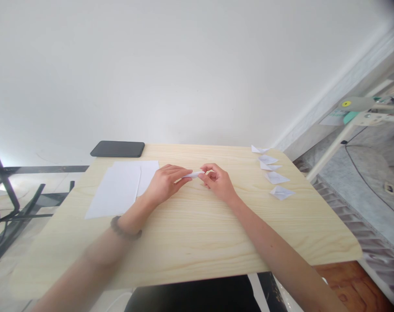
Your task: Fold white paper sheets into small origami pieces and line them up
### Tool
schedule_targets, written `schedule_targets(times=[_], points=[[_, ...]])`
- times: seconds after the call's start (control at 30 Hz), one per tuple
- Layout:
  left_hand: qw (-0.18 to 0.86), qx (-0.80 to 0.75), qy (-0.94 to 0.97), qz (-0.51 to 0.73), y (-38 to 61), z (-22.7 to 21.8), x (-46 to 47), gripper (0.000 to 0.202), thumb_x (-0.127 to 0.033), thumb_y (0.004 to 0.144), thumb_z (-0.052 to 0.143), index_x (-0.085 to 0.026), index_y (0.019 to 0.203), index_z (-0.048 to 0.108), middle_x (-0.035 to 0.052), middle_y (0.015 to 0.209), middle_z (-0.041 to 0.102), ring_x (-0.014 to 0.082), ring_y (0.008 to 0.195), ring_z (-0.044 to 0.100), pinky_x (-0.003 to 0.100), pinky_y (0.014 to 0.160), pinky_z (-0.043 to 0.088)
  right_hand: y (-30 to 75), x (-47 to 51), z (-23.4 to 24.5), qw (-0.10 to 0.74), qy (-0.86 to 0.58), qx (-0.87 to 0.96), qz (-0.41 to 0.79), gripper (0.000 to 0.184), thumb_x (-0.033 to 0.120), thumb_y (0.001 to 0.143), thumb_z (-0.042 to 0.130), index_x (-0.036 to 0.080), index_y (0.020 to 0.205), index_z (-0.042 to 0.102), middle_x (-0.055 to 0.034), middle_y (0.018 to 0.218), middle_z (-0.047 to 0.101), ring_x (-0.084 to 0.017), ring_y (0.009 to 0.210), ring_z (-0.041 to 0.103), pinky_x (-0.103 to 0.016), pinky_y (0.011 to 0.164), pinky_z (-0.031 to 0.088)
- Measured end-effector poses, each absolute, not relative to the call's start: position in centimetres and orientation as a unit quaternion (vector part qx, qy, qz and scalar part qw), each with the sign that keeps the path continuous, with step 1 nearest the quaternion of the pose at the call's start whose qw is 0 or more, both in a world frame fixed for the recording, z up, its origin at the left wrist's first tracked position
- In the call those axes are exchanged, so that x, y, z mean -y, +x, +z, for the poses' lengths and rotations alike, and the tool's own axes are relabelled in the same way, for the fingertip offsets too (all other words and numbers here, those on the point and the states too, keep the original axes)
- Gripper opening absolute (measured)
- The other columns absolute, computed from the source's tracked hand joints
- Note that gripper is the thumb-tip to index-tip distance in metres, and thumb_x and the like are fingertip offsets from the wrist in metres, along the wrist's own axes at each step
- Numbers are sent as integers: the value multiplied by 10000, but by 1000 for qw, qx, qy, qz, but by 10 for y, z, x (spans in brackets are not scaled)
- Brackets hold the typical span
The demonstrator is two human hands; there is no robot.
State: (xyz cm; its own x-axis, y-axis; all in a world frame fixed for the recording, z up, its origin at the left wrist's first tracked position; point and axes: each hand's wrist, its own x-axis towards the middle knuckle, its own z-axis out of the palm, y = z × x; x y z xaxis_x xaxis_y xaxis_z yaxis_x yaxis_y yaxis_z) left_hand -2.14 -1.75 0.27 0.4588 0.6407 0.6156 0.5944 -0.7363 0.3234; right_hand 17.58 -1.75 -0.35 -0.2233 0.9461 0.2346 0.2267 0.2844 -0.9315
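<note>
Mid-desk: our left hand [166, 182] and right hand [218, 180] meet over the wooden desk [197, 242]. Fingers of both pinch a small folded paper [193, 174], one hand at each end, held just above the desk top. Beaded bracelet [123, 232] on our left wrist. Flat paper sheets [118, 190] lie just beside the left hand. Dark phone [118, 148] at the far edge. Five folded paper pieces [276, 177] in a row to the right, well apart from the hands.

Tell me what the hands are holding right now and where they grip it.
A small folded white paper, held just above the table: the left hand pinches its left end, the right hand its right end.
</note>
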Motion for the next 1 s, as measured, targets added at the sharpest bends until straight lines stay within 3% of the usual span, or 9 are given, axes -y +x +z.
schedule_targets(times=[0.13, 0.7, 1.0], points=[[50, -366, 849, 378, -21, 1, 18, 236, -324, 817, 505, -195, 970, 631, 53, 827, 683, 158, 753, 620, 293, 720, 455, 175, 18, -2, 451, -409, 722, 329, 256, 403, 727, 572, 206, 888, 601, -46, 940, 556, -90, 638, 548, -208, 499, 468], [161, -431, 811, 362, -17, 8, 26, 244, -407, 791, 511, -247, 873, 676, -1, 800, 689, 128, 663, 609, 215, 606, 461, 169, 26, 7, 436, -397, 757, 283, 173, 342, 787, 514, 198, 778, 610, -37, 819, 590, -116, 699, 550, -219, 542, 450], [191, -426, 805, 367, -16, 12, 30, 269, -406, 803, 487, -230, 840, 687, 11, 781, 698, 134, 623, 615, 204, 529, 445, 169, 27, 6, 420, -392, 772, 274, 184, 335, 807, 480, 191, 766, 588, -36, 810, 579, -103, 662, 531, -219, 555, 438]])
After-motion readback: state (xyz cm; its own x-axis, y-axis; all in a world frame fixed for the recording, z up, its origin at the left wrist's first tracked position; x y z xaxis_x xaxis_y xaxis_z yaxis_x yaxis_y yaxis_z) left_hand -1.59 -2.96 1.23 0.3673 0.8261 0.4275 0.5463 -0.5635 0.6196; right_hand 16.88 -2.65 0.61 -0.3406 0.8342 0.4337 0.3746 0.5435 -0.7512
